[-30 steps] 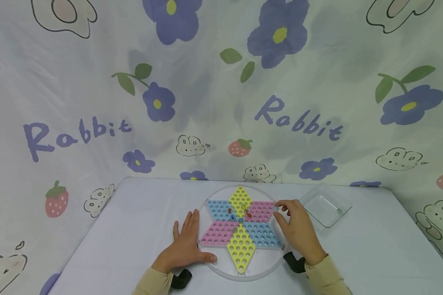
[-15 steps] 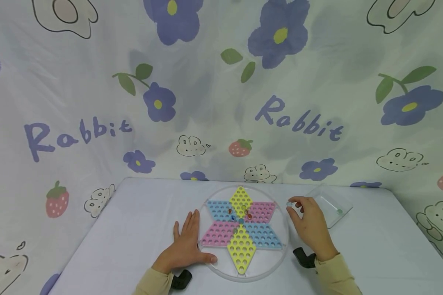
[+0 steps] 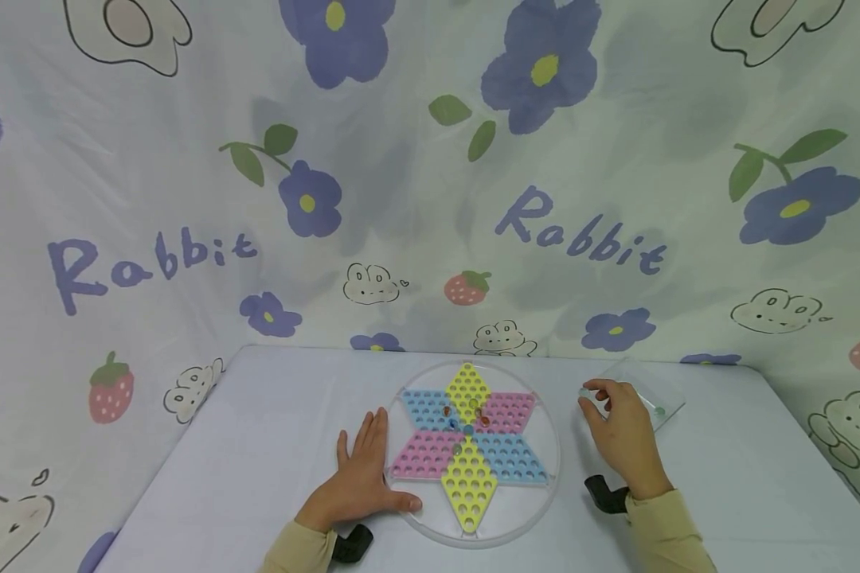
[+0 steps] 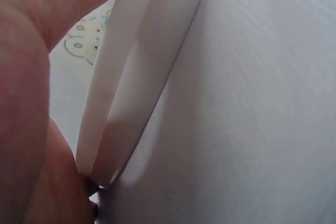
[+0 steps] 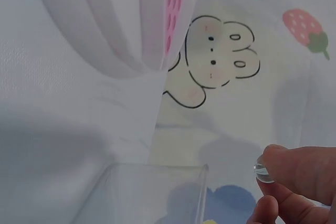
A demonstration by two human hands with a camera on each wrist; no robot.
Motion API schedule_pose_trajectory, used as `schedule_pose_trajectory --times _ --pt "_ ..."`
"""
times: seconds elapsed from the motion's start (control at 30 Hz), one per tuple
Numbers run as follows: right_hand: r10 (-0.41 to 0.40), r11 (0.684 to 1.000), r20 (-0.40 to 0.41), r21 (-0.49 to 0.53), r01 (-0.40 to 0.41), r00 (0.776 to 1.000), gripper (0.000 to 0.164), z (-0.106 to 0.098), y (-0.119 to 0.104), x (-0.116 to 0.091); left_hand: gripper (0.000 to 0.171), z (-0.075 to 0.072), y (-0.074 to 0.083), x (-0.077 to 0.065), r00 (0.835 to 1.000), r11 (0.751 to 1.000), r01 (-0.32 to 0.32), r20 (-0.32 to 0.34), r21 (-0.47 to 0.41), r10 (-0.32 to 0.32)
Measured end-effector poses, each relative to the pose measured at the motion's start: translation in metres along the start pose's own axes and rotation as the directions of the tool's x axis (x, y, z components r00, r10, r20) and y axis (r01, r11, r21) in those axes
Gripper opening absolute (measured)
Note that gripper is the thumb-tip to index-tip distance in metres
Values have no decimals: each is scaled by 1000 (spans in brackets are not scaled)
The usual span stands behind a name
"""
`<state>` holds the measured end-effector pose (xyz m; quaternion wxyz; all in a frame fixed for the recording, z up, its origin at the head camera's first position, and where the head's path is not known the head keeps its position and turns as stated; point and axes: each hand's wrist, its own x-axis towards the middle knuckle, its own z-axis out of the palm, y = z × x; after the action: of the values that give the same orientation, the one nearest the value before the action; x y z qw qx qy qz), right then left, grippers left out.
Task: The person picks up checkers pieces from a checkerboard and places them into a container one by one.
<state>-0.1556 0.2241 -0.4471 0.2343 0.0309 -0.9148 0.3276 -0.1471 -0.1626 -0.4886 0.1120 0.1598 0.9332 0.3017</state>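
My right hand point(image 3: 622, 434) pinches a clear glass marble point(image 5: 261, 170) between thumb and fingertips, held up to the right of the Chinese checkers board point(image 3: 512, 459) and at the near left side of a clear plastic box point(image 3: 643, 374). The board is a round see-through disc with a pink, blue and yellow star full of holes. Around its centre sit several marbles, among them a red one point(image 3: 484, 421) and a teal one point(image 3: 469, 430). Fingers straight, my left hand point(image 3: 358, 481) rests at the board's left rim point(image 4: 118, 93), its thumb over the front left edge.
A green marble point(image 3: 660, 411) lies inside the box, which my right hand partly covers in the head view. White cloth covers the table point(image 3: 258, 446). Behind it hangs a patterned curtain point(image 3: 401, 199) with rabbits, flowers and strawberries.
My right hand has moved right with the clear marble, from the board's pink right corner to beside the box. The left hand and board stay where they were.
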Motion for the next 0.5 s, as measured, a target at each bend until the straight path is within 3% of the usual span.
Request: schedule_pose_trajectory --times 0.5 --pt "33 999 6 -20 -33 999 23 -6 16 1 148 1 -2 1 1000 1000 4 -5 9 -3"
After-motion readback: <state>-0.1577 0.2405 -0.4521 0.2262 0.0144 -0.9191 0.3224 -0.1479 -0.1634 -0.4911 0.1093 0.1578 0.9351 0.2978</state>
